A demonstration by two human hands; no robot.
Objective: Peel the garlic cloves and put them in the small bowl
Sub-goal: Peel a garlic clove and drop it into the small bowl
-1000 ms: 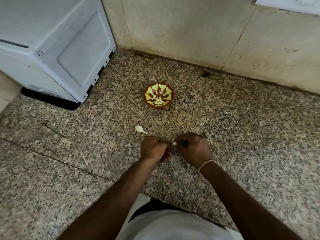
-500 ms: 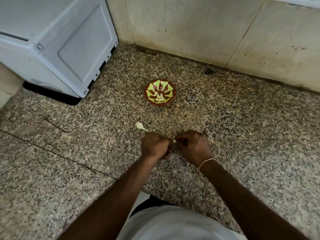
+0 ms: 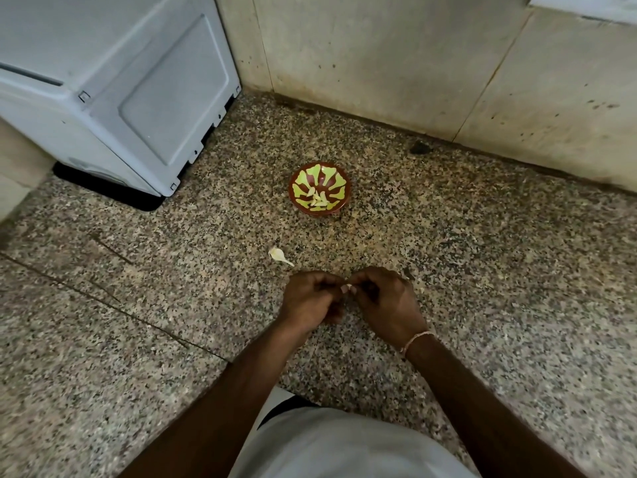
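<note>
A small brown bowl [image 3: 298, 174] with a green pattern stands on the speckled stone floor and holds several pale peeled garlic cloves [image 3: 317, 199]. Nearer to me, my left hand [image 3: 310, 300] and my right hand [image 3: 384, 303] meet fingertip to fingertip over the floor. Both pinch one small garlic clove [image 3: 347, 288], of which only a pale tip shows. A loose white garlic piece [image 3: 278, 254] with a thin tail lies on the floor to the left, between my hands and the bowl.
A white appliance [image 3: 113, 88] stands at the back left on the floor. A stained wall [image 3: 413, 56] runs along the back, with a dark spot [image 3: 418, 147] at its foot. A crack [image 3: 113, 307] crosses the floor at left.
My hands have stayed together on the clove, with only small finger movement. The view has shifted slightly.
</note>
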